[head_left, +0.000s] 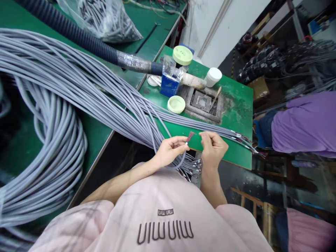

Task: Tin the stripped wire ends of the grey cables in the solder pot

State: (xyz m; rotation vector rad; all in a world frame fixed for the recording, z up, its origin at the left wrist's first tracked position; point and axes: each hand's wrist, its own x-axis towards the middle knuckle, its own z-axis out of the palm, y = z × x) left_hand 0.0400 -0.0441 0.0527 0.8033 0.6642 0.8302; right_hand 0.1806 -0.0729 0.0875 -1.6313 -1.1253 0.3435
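My left hand (170,150) pinches the end of a grey multi-core cable (181,160), where thin red and dark wires (190,135) fan out past a white band. Just right of those wire tips is my right hand (213,146), its thumb and forefinger pressed together. Whether a fine strand sits in that pinch is too small to tell. Below the hands hang several more stripped cable ends (193,166). A bundle of grey cables (202,124) runs across the green bench beyond, its coloured wire ends (249,142) lying past the right hand.
On the green bench (237,101) are a solder pot (203,101) with a stick in it, a pale green lid (176,104), a white jar (213,77) and a blue box (169,85). A ribbed hose (86,36) crosses above. Coiled cables (60,140) fill the left. A person in purple (304,122) sits right.
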